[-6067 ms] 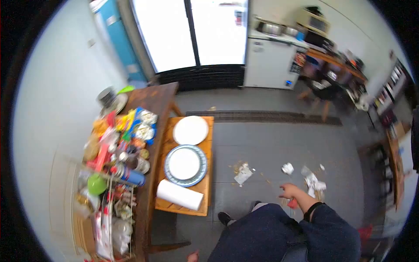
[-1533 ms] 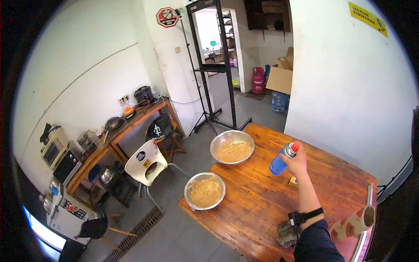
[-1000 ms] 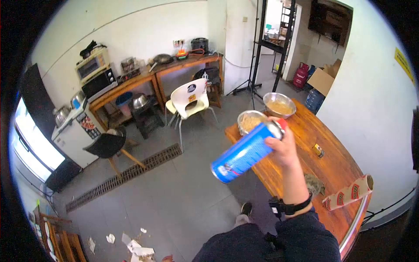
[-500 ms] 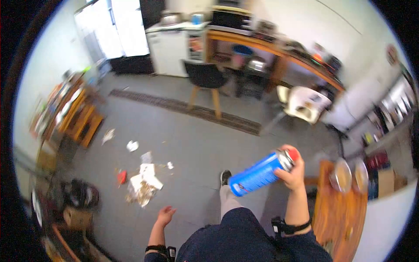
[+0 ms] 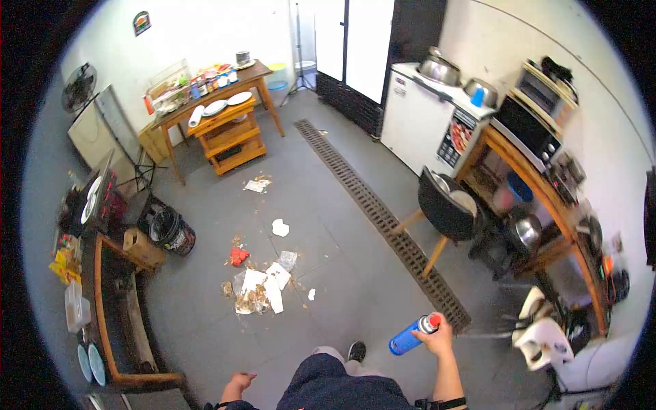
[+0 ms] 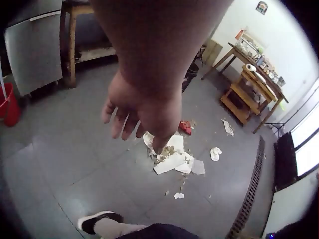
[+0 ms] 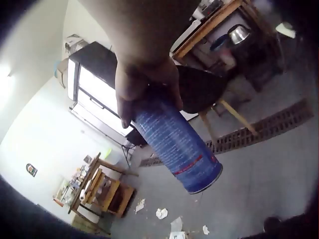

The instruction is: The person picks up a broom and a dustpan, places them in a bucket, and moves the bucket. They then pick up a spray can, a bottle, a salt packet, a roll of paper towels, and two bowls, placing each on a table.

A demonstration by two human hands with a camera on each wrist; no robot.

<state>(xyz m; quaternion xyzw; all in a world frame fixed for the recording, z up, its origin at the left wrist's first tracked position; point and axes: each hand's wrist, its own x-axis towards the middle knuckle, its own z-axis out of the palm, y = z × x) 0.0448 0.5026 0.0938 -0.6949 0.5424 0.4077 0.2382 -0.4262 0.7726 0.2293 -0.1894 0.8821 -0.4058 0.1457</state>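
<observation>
In the head view my right hand (image 5: 439, 339) grips a blue aerosol can (image 5: 406, 340) around its silver shoulder, close to the red cap. The can tilts with its base pointing down and left, out in front of my body. In the right wrist view the same can (image 7: 175, 144) extends from under the fingers, its printed side showing. My left hand (image 5: 239, 384) hangs low at my left side, holding nothing. Seen from the left wrist, that hand (image 6: 144, 107) has loosely bent fingers above the floor, where torn white paper (image 6: 172, 163) and brown crumbs lie.
Litter (image 5: 263, 287) and a red scrap (image 5: 238, 256) are on the grey floor ahead. A drain grate (image 5: 383, 219) runs diagonally past a black chair (image 5: 447, 205). At the back are a wooden table (image 5: 256, 74) and low shelf (image 5: 229, 140). A black bucket (image 5: 174, 232) stands left.
My view has swung from the wooden table with two bowls round to the littered floor. The right hand carries the can along and has lowered it; the left hand has come into view.
</observation>
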